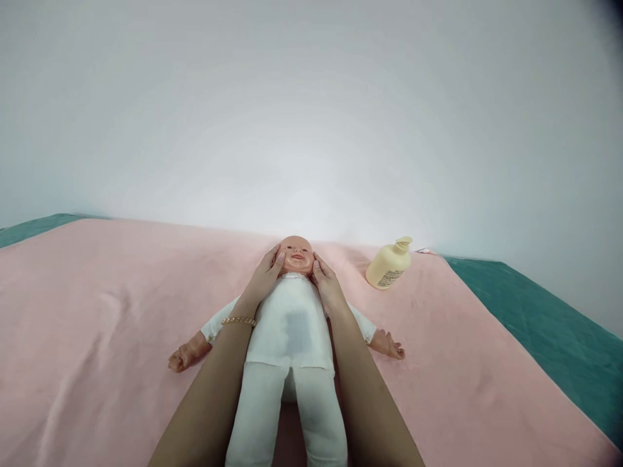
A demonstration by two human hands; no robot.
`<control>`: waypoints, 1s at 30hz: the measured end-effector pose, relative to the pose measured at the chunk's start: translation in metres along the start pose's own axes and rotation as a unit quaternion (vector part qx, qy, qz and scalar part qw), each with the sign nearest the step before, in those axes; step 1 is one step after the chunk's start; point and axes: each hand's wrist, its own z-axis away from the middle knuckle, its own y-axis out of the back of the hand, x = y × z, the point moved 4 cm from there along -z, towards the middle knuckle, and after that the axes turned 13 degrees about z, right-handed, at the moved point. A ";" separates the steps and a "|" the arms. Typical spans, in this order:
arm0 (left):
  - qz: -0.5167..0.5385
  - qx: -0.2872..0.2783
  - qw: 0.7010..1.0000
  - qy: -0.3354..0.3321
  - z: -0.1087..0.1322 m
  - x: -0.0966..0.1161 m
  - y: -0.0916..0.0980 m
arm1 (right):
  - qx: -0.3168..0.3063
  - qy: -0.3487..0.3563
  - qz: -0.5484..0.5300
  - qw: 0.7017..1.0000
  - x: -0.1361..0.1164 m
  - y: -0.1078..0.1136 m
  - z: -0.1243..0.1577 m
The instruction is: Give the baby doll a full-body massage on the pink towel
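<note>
A baby doll (292, 321) with a cloth body lies on its back, head away from me and arms spread to both sides. My left hand (267, 275) cups the left side of its head, thumb along the cheek and the other fingers partly hidden beside the head. On the opposite cheek, my right hand (328, 279) holds the head in the same way. A faded grey-blue patch (298, 331) marks the doll's belly. Its lower legs run out of view between my forearms.
A pale yellow pump bottle (388, 266) stands to the right of the doll's head, tilted in view. Under everything spreads a pink blanket (121, 363), over a green cover (540, 318) that shows at both sides. A plain pale wall (302, 117) rises behind.
</note>
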 end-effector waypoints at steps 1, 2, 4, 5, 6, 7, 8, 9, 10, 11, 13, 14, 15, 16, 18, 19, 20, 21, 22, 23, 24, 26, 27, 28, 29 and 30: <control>0.000 0.000 1.000 0.000 0.000 0.000 0.000 | -0.001 -0.001 -0.002 1.000 0.000 0.000 0.000; 0.000 0.001 1.000 0.000 0.000 -0.001 0.000 | 0.000 -0.002 -0.005 1.000 0.001 0.000 -0.001; -0.002 0.001 1.000 0.001 0.000 0.000 0.000 | 0.002 -0.002 -0.010 1.000 0.001 0.000 -0.001; -0.002 0.001 1.000 0.001 0.000 0.000 0.000 | 0.002 -0.002 -0.008 1.000 0.000 0.000 -0.001; -0.002 0.000 1.000 0.001 0.001 0.001 -0.001 | 0.003 -0.003 -0.002 1.000 -0.001 0.000 -0.001; -0.005 -0.002 1.000 0.000 0.001 0.002 -0.001 | 0.004 -0.004 0.012 1.000 -0.003 0.000 0.000; -0.010 -0.004 1.000 0.000 0.002 0.004 -0.001 | 0.006 -0.005 0.033 0.999 -0.006 0.000 0.001; -0.020 -0.005 1.000 0.000 0.002 0.006 -0.001 | 0.007 -0.007 0.063 0.998 -0.010 0.000 0.003; -0.031 -0.004 1.000 0.000 0.003 0.007 0.000 | 0.009 -0.009 0.100 0.995 -0.014 0.000 0.005; -0.044 -0.001 0.999 0.002 0.003 0.009 0.001 | 0.010 -0.013 0.139 0.990 -0.018 0.000 0.007; -0.069 0.011 0.997 0.011 0.003 0.010 0.004 | 0.006 -0.026 0.211 0.977 -0.026 0.001 0.013; -0.080 0.017 0.996 0.016 0.003 0.011 0.006 | 0.003 -0.035 0.238 0.971 -0.030 0.001 0.016; -0.091 0.021 0.995 0.021 0.004 0.011 0.008 | -0.003 -0.041 0.259 0.965 -0.034 0.002 0.018; -0.102 0.023 0.994 0.025 0.004 0.012 0.010 | -0.010 -0.043 0.275 0.960 -0.037 0.002 0.021; -0.115 0.020 0.993 0.025 0.005 0.014 0.013 | -0.017 -0.039 0.303 0.952 -0.044 0.003 0.024; -0.118 0.019 0.993 0.023 0.006 0.017 0.014 | -0.016 -0.036 0.317 0.948 -0.047 0.004 0.026; -0.121 0.019 0.992 0.019 0.007 0.020 0.016 | -0.012 -0.036 0.330 0.943 -0.050 0.005 0.027; -0.123 0.020 0.992 0.013 0.008 0.024 0.017 | -0.008 -0.038 0.343 0.938 -0.052 0.007 0.029; -0.127 0.023 0.992 0.008 0.010 0.029 0.018 | -0.006 -0.043 0.355 0.934 -0.054 0.009 0.031; -0.132 0.026 0.991 0.004 0.012 0.034 0.020 | -0.007 -0.047 0.363 0.931 -0.057 0.010 0.032; -0.136 0.028 0.990 0.000 0.014 0.039 0.021 | -0.010 -0.047 0.368 0.928 -0.059 0.012 0.034; -0.141 0.032 0.989 -0.010 0.020 0.050 0.022 | -0.010 -0.042 0.376 0.926 -0.065 0.016 0.039; -0.141 0.032 0.989 -0.016 0.023 0.055 0.022 | -0.005 -0.039 0.380 0.924 -0.068 0.018 0.042; -0.141 0.031 0.989 -0.022 0.027 0.061 0.022 | 0.002 -0.037 0.386 0.922 -0.072 0.020 0.046; -0.140 0.028 0.989 -0.030 0.030 0.066 0.021 | 0.006 -0.034 0.395 0.918 -0.076 0.022 0.050; -0.139 0.025 0.989 -0.037 0.034 0.072 0.020 | 0.007 -0.027 0.405 0.914 -0.081 0.024 0.054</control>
